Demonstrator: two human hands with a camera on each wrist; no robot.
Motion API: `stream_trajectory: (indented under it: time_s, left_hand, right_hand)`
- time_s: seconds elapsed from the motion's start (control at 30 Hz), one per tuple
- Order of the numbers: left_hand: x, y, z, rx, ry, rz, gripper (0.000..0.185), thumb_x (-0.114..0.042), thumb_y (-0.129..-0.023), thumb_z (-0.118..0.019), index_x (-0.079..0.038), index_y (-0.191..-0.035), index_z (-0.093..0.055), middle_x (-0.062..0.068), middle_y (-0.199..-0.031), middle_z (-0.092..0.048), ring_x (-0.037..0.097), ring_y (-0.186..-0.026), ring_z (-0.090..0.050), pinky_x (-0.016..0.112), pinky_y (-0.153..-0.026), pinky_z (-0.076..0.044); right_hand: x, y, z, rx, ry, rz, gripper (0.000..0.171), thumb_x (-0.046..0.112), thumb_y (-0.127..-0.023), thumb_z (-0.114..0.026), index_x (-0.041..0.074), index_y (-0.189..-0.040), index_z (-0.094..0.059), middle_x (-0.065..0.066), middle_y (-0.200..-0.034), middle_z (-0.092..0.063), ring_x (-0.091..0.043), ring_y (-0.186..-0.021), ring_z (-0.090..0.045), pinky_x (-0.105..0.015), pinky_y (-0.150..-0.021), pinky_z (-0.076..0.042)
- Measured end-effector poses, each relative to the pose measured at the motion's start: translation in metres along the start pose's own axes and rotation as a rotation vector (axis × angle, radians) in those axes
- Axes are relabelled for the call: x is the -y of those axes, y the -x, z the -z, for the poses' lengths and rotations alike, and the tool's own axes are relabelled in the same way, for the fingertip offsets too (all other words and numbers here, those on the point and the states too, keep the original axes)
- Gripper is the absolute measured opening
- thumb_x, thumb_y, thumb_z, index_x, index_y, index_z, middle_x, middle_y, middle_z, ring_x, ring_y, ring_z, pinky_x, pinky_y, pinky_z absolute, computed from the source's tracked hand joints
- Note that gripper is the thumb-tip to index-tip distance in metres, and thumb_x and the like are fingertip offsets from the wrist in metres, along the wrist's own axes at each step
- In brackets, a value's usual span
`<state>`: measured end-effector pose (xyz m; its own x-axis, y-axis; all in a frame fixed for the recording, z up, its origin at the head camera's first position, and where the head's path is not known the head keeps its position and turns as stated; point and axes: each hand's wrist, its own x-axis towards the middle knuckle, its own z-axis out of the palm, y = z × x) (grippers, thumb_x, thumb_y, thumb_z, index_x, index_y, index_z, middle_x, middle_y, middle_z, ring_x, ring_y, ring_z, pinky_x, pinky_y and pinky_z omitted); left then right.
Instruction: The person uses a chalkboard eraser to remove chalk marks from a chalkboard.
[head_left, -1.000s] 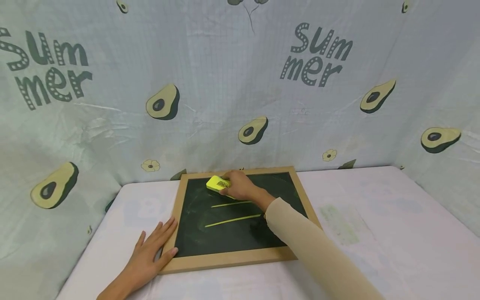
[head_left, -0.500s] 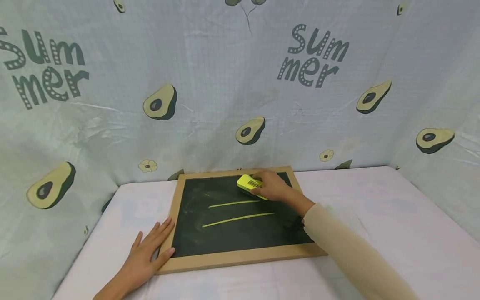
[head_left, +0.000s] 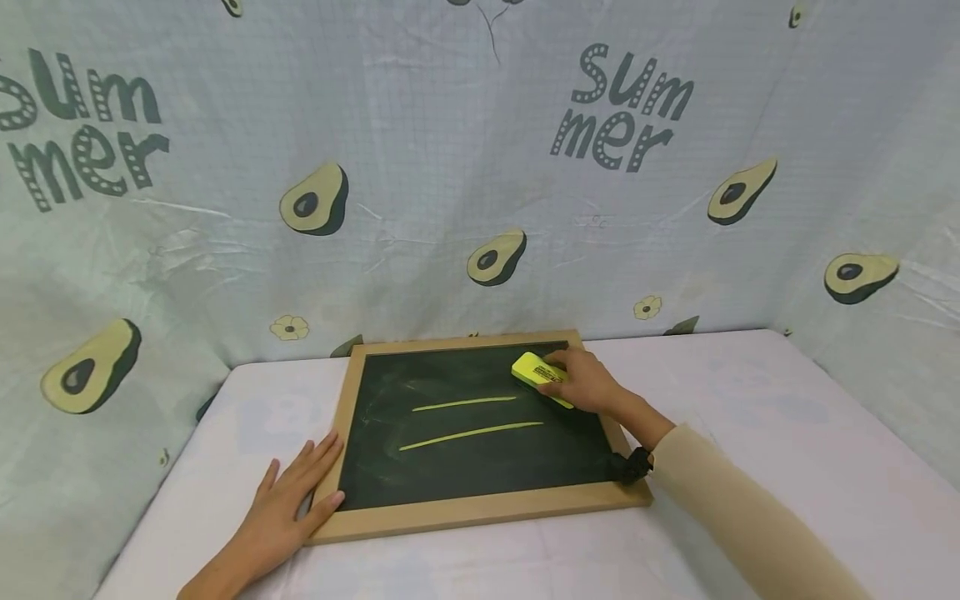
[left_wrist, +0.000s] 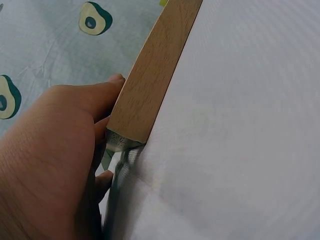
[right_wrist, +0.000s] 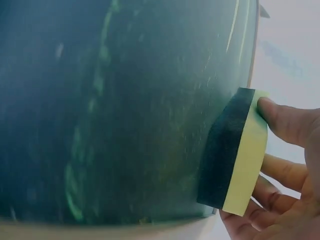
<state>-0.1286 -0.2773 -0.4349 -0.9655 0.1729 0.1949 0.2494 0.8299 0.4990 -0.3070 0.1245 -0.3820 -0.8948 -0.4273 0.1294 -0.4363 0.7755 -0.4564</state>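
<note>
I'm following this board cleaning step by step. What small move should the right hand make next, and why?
Probably draw the yellow eraser down and leftward onto the upper chalk line. The right hand grips it at the blackboard's far right corner, where only faint smears show, while both yellow lines remain unwiped. The left hand rests against the frame.

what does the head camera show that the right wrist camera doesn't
Only the head view shows the left hand resting flat on the wooden frame's near left corner, both yellow chalk lines whole, the white table and the avocado-print cloth behind. Only the right wrist view shows the eraser's dark felt underside against the board and faint greenish smears up close. Both show the right hand gripping the yellow eraser on the chalkboard near its far right corner.
</note>
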Motion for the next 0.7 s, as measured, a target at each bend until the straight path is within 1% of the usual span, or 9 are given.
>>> stream_trajectory:
  time_s: [0.1, 0.23, 0.3, 0.47, 0.7]
  left_hand:
    - [0.0, -0.001, 0.001, -0.006, 0.004, -0.003, 0.068, -0.041, -0.094, -0.057, -0.014, -0.151, -0.032, 0.008, -0.155, -0.028, 0.045, -0.138, -0.021, 0.069, -0.104, 0.0]
    - [0.001, -0.001, -0.001, -0.001, 0.01, -0.001, 0.068, -0.041, -0.094, -0.057, -0.015, -0.151, -0.031, 0.009, -0.155, -0.027, 0.046, -0.138, -0.021, 0.069, -0.104, 0.002]
    - [0.001, -0.001, -0.002, 0.005, 0.007, 0.001, 0.069, -0.041, -0.094, -0.057, -0.015, -0.152, -0.03, 0.01, -0.155, -0.027, 0.046, -0.138, -0.021, 0.069, -0.104, 0.003]
    - [0.0, -0.001, -0.002, 0.006, 0.003, 0.002, 0.068, -0.042, -0.094, -0.057, -0.014, -0.151, -0.031, 0.01, -0.155, -0.027, 0.046, -0.138, -0.021, 0.069, -0.104, 0.002]
    - [0.0, 0.0, -0.001, 0.002, 0.009, -0.002, 0.068, -0.041, -0.094, -0.057, -0.015, -0.151, -0.031, 0.009, -0.155, -0.026, 0.047, -0.137, -0.021, 0.069, -0.104, 0.003]
  right_hand:
    - [-0.001, 0.001, 0.0, -0.029, -0.03, 0.018, 0.052, 0.024, -0.083, -0.075, -0.006, -0.123, -0.061, -0.016, -0.108, -0.063, -0.026, -0.09, -0.057, -0.042, -0.077, -0.049]
    - [0.0, 0.002, 0.0, -0.04, -0.049, 0.016, 0.05, 0.024, -0.083, -0.075, -0.005, -0.121, -0.063, -0.015, -0.107, -0.065, -0.025, -0.089, -0.057, -0.04, -0.077, -0.05]
    - [0.0, 0.003, -0.002, -0.042, -0.046, 0.018, 0.05, 0.024, -0.083, -0.075, -0.005, -0.121, -0.063, -0.014, -0.106, -0.065, -0.024, -0.089, -0.057, -0.04, -0.077, -0.049]
    - [0.004, 0.001, -0.005, -0.043, -0.028, 0.027, 0.05, 0.024, -0.082, -0.075, -0.007, -0.12, -0.063, -0.014, -0.105, -0.065, -0.024, -0.089, -0.056, -0.041, -0.078, -0.049]
    - [0.014, -0.002, -0.008, -0.052, 0.009, 0.027, 0.05, 0.025, -0.083, -0.075, -0.008, -0.119, -0.063, -0.016, -0.108, -0.065, -0.027, -0.095, -0.058, -0.043, -0.083, -0.049]
